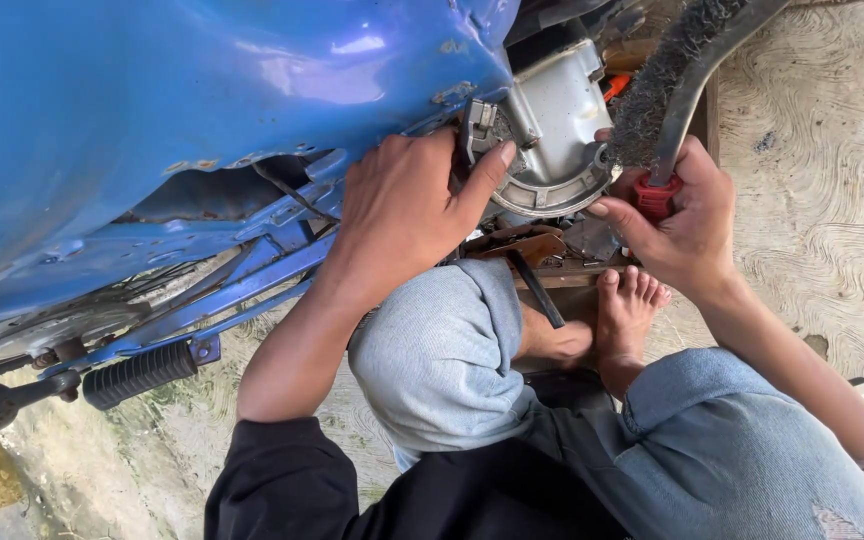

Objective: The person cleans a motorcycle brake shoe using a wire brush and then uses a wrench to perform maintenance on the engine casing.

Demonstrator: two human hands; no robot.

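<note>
Concrete floor (812, 150) lies below. Left hand (402, 215) grips the grey engine casing (552, 130) beneath the blue body panel (202, 90); right hand (677, 215) is closed around the wire brush (667, 80), its bristles touching the casing.

Two hands (left (402, 215), right (677, 215)), one wire brush (667, 75), one metal engine casing (552, 120), one rubber footpeg (140, 375), two bare feet (627, 310).

The blue body panel (152, 110) is painted metal, glossy, with small rust chips. The engine cover (557, 120) is bare grey metal, dull and cast-looking. The brush (667, 70) has rough wire bristles and a red plastic grip (655, 195). The footrest (140, 375) is ribbed black rubber. The jeans (712, 450) are faded matt denim. The floor (822, 150) is rough concrete.
</note>
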